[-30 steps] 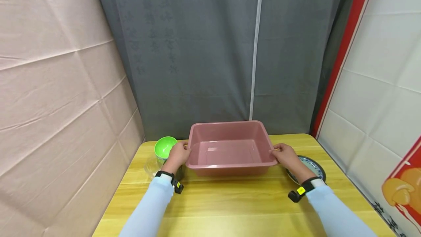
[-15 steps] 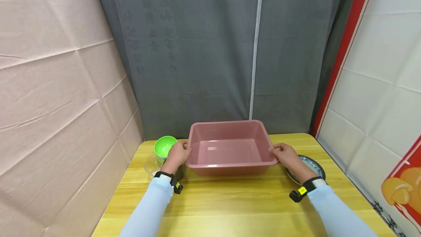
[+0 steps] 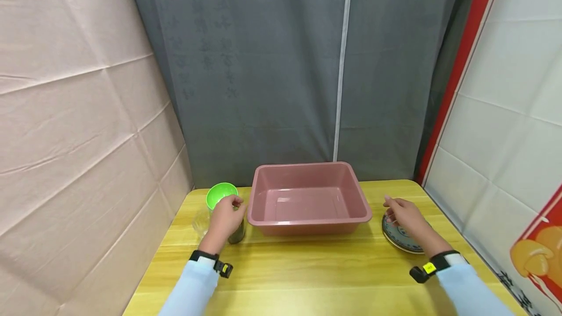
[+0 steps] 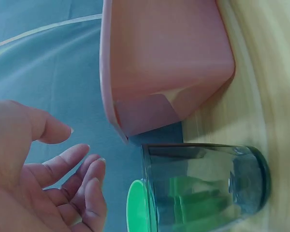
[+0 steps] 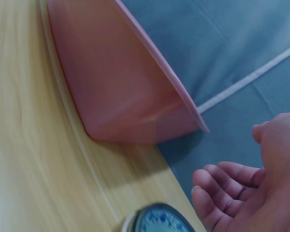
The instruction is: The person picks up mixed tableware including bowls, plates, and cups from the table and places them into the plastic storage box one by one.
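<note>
A pink plastic basin (image 3: 307,227) stands upright on the wooden table at its back middle, with nothing inside. My left hand (image 3: 226,217) hovers just left of the basin, over a dark tinted glass (image 4: 203,169), its fingers loosely bent around nothing. Behind that glass is a bright green bowl (image 3: 216,194); a clear container (image 3: 200,222) shows left of the hand. On the basin's other side my right hand (image 3: 406,218) hangs with relaxed fingers above blue-patterned plates (image 3: 395,238), apart from the basin. The hand and wrist partly cover the plates.
The yellow wooden table (image 3: 316,272) is bounded by a grey curtain (image 3: 263,87) at the back. A pale cloth wall (image 3: 88,135) rises on the left. On the right stands a white panel (image 3: 500,111) with a red border.
Both hands have let go of the basin's rim and drawn apart, the left one leftward, the right one rightward and nearer. The basin stays in place.
</note>
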